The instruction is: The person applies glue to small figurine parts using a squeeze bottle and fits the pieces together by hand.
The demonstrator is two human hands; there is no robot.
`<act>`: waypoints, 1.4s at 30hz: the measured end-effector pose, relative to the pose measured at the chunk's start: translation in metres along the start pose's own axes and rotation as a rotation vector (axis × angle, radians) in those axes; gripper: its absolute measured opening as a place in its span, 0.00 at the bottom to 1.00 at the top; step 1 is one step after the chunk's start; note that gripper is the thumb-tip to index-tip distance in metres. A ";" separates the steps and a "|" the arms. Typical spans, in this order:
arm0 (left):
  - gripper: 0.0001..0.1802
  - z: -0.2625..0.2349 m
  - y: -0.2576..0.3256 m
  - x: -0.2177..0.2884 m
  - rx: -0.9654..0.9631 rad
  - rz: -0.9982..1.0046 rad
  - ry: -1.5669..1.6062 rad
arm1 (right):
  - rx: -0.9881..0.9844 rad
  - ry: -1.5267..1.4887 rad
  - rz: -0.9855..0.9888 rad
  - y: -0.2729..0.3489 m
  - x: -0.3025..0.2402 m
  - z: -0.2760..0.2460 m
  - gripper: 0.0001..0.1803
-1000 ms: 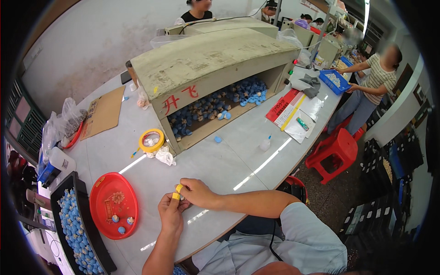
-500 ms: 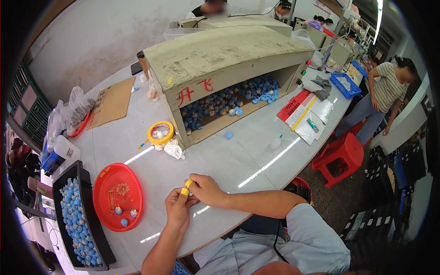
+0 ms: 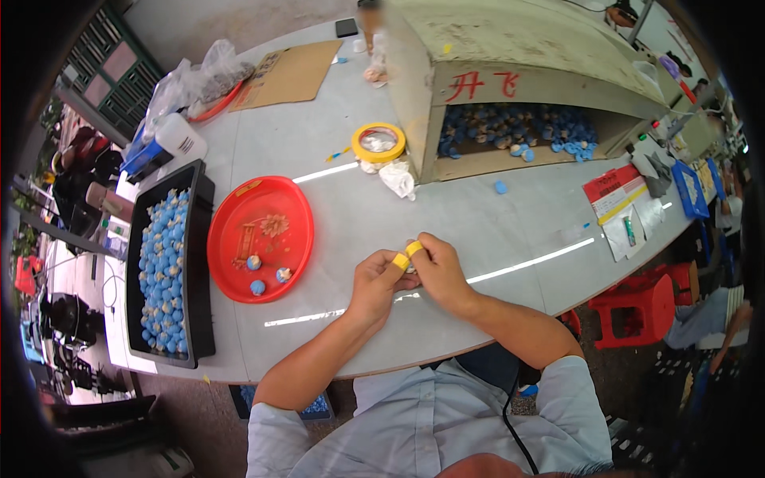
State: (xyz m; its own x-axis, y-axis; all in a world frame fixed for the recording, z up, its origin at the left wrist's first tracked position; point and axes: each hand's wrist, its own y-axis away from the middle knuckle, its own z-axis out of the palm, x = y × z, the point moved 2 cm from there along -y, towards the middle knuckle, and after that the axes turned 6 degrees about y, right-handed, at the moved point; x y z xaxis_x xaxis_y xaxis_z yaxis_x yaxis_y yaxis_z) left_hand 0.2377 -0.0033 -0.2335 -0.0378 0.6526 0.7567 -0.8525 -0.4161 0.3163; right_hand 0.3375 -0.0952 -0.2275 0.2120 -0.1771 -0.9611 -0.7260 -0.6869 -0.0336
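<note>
Both hands stay pressed together, left hand (image 3: 374, 283) and right hand (image 3: 437, 271) pinching something hidden (yellow-taped fingertips (image 3: 401, 260)).

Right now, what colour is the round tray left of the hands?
Red, with a faint printed motif; the round tray shows in the head view.

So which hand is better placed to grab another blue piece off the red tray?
Probably the left hand: it sits nearer the red tray, whose blue pieces lie to its left. The right hand would have to cross over it.

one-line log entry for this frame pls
left hand: on small part | right hand: on same part | red tray: three pieces | black tray: full
</note>
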 end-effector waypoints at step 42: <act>0.09 -0.008 -0.007 -0.003 -0.160 0.000 0.125 | -0.071 -0.371 0.183 0.002 -0.006 -0.001 0.17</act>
State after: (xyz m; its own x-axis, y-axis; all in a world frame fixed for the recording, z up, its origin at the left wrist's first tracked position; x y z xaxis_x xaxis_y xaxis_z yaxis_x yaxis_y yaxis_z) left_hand 0.2401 0.0027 -0.2422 -0.0940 0.7300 0.6769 -0.9242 -0.3168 0.2133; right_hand 0.3352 -0.0964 -0.2212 -0.1761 -0.0438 -0.9834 -0.6803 -0.7167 0.1538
